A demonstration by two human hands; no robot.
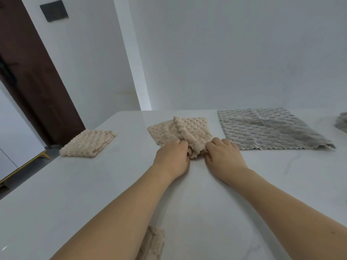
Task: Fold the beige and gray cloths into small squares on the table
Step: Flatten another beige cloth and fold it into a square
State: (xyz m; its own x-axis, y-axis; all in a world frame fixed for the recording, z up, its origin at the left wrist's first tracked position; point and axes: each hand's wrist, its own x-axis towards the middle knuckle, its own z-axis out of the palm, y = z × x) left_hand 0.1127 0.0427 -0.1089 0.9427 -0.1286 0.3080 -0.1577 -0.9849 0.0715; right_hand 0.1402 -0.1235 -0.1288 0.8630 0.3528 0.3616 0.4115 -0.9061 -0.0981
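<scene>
The left hand and right hand pinch the bunched near edge of a half-folded beige cloth at the centre of the white table, fingertips buried in its folds. A gray cloth lies spread to its right, a folded beige square to its left. Another gray piece is cut off at the right edge, and a beige scrap sits half hidden between the forearms.

The beige cloth is soft and bumpy, with rows of little puffs, and its turned-up underside looks flatter and lacy. The folded beige cloth has the same puffy bumps. The gray cloth is fuzzy with a scale-like pattern. The white table is smooth and a bit shiny. The brown door looks like wood.
</scene>
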